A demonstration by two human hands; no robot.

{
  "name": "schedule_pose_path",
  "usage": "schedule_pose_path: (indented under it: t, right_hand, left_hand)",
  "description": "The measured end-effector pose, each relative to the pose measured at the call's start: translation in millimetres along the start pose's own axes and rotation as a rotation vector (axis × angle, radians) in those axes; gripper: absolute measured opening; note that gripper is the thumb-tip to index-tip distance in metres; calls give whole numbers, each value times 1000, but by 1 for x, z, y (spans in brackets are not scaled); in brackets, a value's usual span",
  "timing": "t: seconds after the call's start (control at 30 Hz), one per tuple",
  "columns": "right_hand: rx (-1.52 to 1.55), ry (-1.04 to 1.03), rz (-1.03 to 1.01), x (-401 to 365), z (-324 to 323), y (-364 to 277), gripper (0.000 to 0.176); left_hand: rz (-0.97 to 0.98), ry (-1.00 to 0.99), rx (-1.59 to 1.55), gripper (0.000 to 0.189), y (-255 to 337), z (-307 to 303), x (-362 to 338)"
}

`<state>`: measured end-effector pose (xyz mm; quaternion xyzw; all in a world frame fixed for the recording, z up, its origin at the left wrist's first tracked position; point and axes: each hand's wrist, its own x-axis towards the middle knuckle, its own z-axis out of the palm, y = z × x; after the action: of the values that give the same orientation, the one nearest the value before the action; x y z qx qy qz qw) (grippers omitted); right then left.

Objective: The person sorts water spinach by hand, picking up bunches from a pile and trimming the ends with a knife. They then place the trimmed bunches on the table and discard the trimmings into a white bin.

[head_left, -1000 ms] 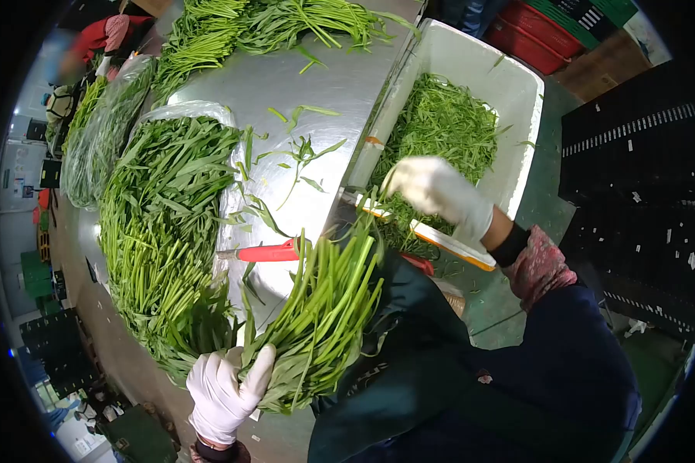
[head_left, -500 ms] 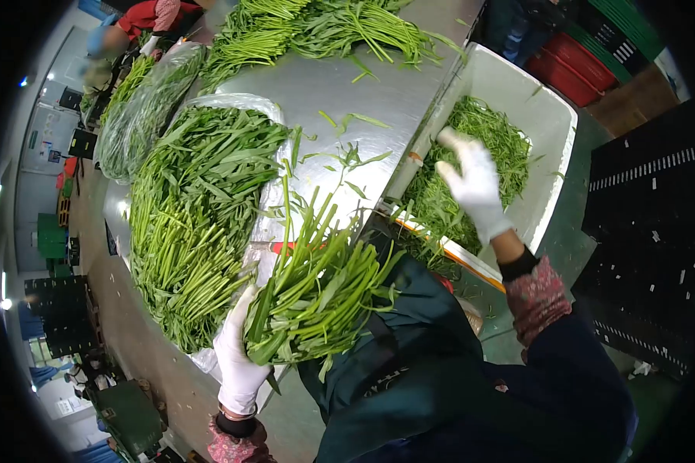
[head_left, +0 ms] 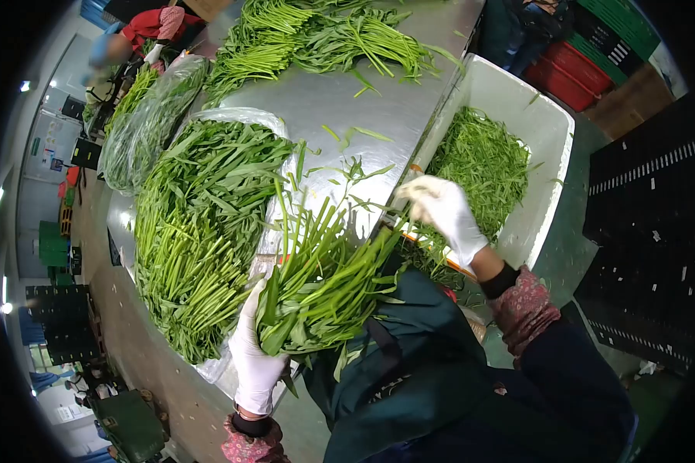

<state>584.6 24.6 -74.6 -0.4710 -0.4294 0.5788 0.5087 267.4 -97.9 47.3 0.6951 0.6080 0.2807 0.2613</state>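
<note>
My left hand, in a white glove, is closed around a loose bunch of water spinach near the table's front edge. The stems fan up and to the right, and leaves hide part of my fingers. To the right, my gloved right hand hovers between this bunch and the white bin. Its bent fingers are slightly blurred and seem apart, with nothing visible in them. Beside the left hand, a large pile of water spinach lies on clear plastic. Cut leafy pieces lie inside the bin.
More greens lie at the far end of the metal table. A plastic-wrapped bundle rests at the left. A person in red works beyond it. Black crates and a red crate stand at the right.
My right hand has moved from above the bin's greens left and down toward the bunch, its fingers more bent. My left hand keeps its bunch, shifted slightly right in view.
</note>
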Motion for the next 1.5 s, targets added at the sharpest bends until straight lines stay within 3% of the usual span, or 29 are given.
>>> schedule_pose_path:
  t: [0.03,0.1,0.17,0.23,0.3,0.37,0.4,0.43,0.47,0.53,0.57,0.6,0.67,0.7,0.77,0.87,0.97,1.13,1.2,1.27,1.3,1.33,1.4,1.43,1.5]
  right_hand:
    - [-548,69,-42,7,-10,-7,20]
    - [-704,58,-195,-7,-9,-11,22]
    - [-586,-83,-140,-26,38,-44,31]
    - [-699,-476,59,-32,65,-73,36]
    - [-653,-536,-3,-30,77,-50,34]
    - [-640,-378,-99,-23,64,-28,26]
    - [-849,-188,-165,-14,51,3,20]
    - [-1028,-104,-27,2,32,10,15]
    - [-1000,36,-81,12,3,23,13]
    - [-1057,153,-118,21,-19,17,20]
    - [-953,116,-184,18,-19,3,23]
    - [-774,-126,-3,9,-14,-12,38]
    - [-645,-454,95,-3,22,-42,62]
    - [-712,-560,23,-10,39,-42,70]
    - [-496,-647,137,-19,60,-50,78]
    - [-252,-397,127,-35,85,-8,52]
    - [-491,-531,230,-20,85,11,48]
    - [-1130,-67,-323,-17,54,37,19]
    - [-1206,-4,-252,3,19,48,16]
    - [-1338,68,-180,27,-25,70,17]
    - [-1439,146,-159,35,-38,72,17]
    - [-1225,94,-65,34,-40,50,19]
    - [-743,-129,-188,29,-19,9,39]
    - [-554,-299,-198,31,-8,7,63]
    - [-245,-534,-146,21,19,8,58]
  left_hand:
    - [-29,6,-14,84,0,1,0]
    - [-18,27,5,82,-3,6,-1]
    - [16,3,72,81,-1,8,-1]
    - [84,-25,179,80,8,9,5]
    - [167,1,198,79,17,8,9]
    - [130,7,132,77,9,2,4]
    - [74,21,34,78,7,1,0]
    - [55,39,-57,79,11,1,-2]
    - [64,38,-55,79,10,-1,-6]
    - [66,54,-72,77,2,-1,-10]
    - [48,64,-90,77,-2,1,-13]
    - [26,60,-105,76,-4,1,-17]
    - [54,40,-79,75,-2,3,-16]
    - [72,33,-69,75,0,6,-13]
    - [103,31,-63,75,8,9,-9]
    - [134,15,-76,78,6,9,-11]
    - [103,-32,-42,78,7,10,-14]
    - [27,-45,-107,81,7,10,-17]
    - [23,22,-149,82,-2,8,-21]
    - [-158,59,-233,86,-35,-6,-52]
    - [-114,69,-273,85,-44,-8,-59]
    - [-69,78,-313,83,-53,-10,-66]
    - [-59,61,-309,75,-54,-13,-69]
    - [-54,45,-309,72,-52,-14,-68]
    - [-51,9,-317,72,-44,-13,-64]
